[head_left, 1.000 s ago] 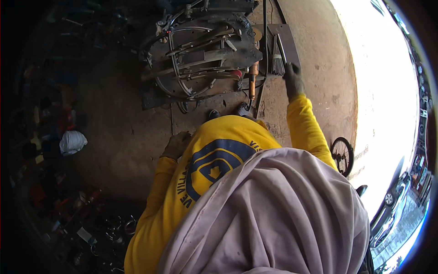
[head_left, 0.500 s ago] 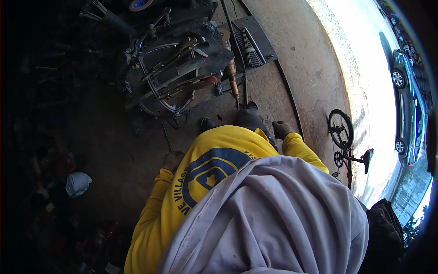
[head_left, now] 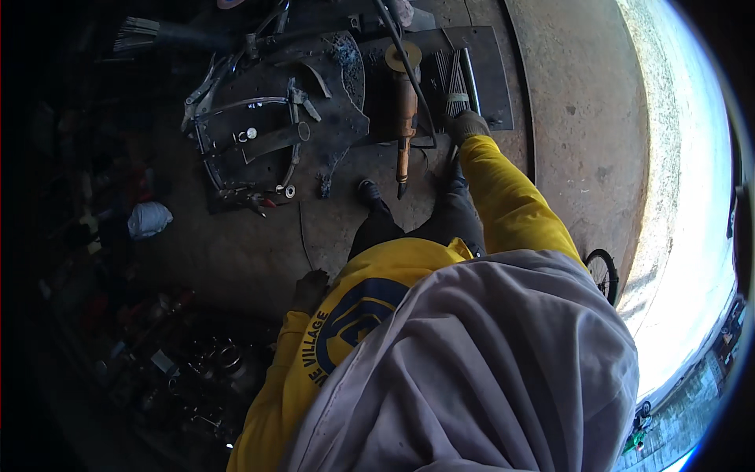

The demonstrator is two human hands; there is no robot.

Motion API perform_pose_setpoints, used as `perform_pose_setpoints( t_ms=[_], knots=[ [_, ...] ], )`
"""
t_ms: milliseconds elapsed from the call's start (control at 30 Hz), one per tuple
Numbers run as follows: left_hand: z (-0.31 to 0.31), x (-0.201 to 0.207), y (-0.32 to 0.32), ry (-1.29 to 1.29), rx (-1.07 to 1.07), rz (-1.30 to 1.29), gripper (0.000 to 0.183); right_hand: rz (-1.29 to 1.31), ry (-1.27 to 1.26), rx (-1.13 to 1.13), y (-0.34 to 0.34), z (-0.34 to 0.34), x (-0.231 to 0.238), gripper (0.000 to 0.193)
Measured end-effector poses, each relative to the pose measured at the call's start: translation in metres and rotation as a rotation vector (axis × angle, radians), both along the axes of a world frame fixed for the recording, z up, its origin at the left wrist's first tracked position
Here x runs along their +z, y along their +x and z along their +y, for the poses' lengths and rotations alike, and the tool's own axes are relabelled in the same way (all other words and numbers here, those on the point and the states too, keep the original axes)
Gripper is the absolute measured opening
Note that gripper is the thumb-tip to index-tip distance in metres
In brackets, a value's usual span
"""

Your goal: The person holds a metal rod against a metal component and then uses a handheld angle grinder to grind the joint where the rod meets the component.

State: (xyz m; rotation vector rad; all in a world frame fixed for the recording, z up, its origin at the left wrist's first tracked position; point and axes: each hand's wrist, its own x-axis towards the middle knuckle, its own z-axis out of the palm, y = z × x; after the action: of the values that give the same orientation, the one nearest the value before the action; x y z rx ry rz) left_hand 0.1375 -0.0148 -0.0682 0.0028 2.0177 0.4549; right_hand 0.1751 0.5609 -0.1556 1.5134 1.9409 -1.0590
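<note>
The dark work surface (head_left: 495, 75) is occupied at left by a curved metal frame (head_left: 271, 100); an orange grinder (head_left: 406, 106), banded rods (head_left: 450, 75) and a tube (head_left: 470, 79) are laid rightward.

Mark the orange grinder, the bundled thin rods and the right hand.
Orange grinder (head_left: 406, 110): head view, on the middle of its body.
Bundled thin rods (head_left: 454, 81): head view, midway along their visible length.
Right hand (head_left: 467, 125): head view, on its back.

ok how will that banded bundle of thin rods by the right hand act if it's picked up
The bundle of thin rods would probably stay stiff, since its rods look straight. The pale band should hold them together, though their far ends look spread and might shift.
</note>
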Motion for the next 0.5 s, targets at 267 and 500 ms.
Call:
perform_pose_setpoints(
  t_ms=[267,500],
  knots=[
    [0.021,0.044,0.131,-0.043,-0.836,0.329,0.030,-0.058,-0.108,0.245,-0.020,0.034,-0.072,0.062],
    [0.034,0.034,0.178,0.044,-0.647,0.399,0.030,-0.126,-0.092,0.294,-0.021,0.035,-0.092,0.051]
  ],
)
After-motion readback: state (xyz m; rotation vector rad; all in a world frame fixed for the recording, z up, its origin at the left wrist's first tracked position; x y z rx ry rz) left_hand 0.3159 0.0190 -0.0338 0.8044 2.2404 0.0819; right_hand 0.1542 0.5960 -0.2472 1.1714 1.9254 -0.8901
